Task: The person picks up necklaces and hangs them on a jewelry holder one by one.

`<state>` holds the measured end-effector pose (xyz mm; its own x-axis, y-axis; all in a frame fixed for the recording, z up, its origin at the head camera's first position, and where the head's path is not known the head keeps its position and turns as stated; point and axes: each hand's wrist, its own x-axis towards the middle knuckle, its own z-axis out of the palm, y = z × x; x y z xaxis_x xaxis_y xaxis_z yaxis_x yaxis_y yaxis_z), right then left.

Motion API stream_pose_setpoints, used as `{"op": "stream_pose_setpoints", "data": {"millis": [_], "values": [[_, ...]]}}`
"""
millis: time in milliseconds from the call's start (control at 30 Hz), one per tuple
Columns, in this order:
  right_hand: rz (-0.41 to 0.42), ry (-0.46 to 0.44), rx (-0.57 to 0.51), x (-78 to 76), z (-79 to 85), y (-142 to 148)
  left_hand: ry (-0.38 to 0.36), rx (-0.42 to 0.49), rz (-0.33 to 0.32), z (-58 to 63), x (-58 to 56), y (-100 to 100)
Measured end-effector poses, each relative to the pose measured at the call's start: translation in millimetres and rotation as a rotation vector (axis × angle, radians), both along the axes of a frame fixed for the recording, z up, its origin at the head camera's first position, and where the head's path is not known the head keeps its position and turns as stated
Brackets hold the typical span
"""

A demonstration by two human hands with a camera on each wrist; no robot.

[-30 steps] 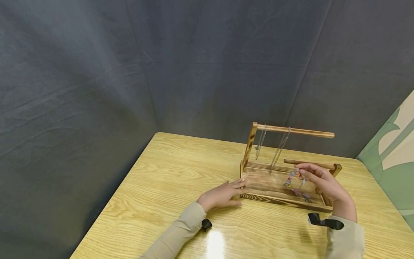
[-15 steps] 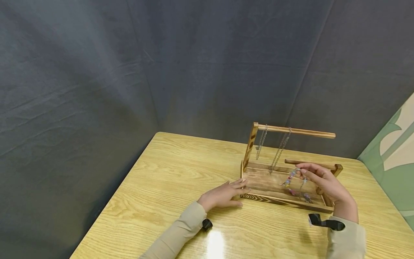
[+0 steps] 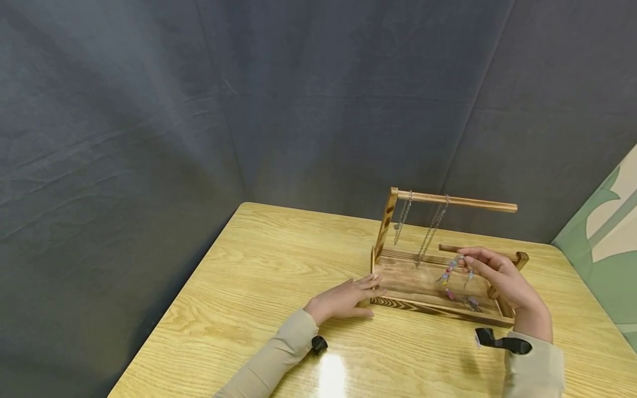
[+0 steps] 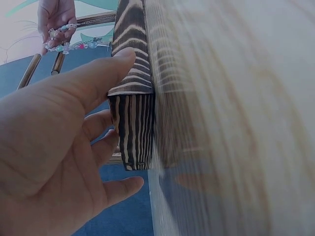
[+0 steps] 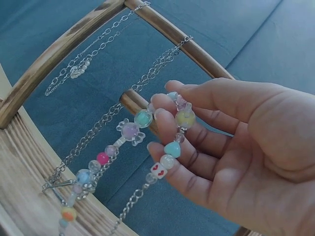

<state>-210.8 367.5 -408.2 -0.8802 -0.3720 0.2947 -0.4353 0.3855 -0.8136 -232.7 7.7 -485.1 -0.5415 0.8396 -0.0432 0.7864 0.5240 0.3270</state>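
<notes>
My right hand (image 3: 507,284) pinches a necklace of pastel beads and silver chain (image 5: 131,131) between thumb and fingertips. Its two strands hang down over the tray of a wooden jewelry stand (image 3: 413,279). In the right wrist view the fingers overlap the end of the stand's short lower bar (image 5: 134,103). My left hand (image 3: 343,300) rests at the tray's front left corner, fingers extended over the left wall. The left wrist view shows its thumb (image 4: 120,64) against the striped front wall and other fingers at the end wall.
Two silver chain necklaces, a shorter one (image 3: 400,221) and a longer one (image 3: 430,232), hang from the stand's upper bar (image 3: 478,204). A small greyish lump (image 3: 473,303) is low at the tray's right side. Dark curtains (image 3: 318,110) rise behind the wooden table (image 3: 278,243).
My right hand has shifted slightly up and right, and the hanging beaded strands have swung a little. My left hand stays at the tray's corner.
</notes>
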Motion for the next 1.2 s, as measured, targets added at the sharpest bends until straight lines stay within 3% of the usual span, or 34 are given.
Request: {"op": "stream_pose_setpoints", "data": {"millis": [367, 600, 867, 1033, 1200], "values": [[-0.111, -0.043, 0.007, -0.8, 5.9, -6.3, -0.003, 0.000, 0.006, 1.7, 1.4, -0.5], [-0.125, -0.047, -0.014, -1.7, 7.8, -9.9, -0.008, -0.001, 0.006, 1.5, 1.6, 0.0], [-0.100, -0.066, -0.153, -5.1, 10.6, -12.7, -0.011, 0.004, 0.004, 2.1, 1.0, -0.2], [-0.028, -0.096, -0.337, -7.5, 13.6, -17.7, -0.013, 0.001, 0.007, 2.8, 1.2, -0.2], [0.015, -0.097, -0.408, -8.2, 19.7, -22.7, -0.020, 0.001, 0.006, 2.3, 0.8, -0.6]]}}
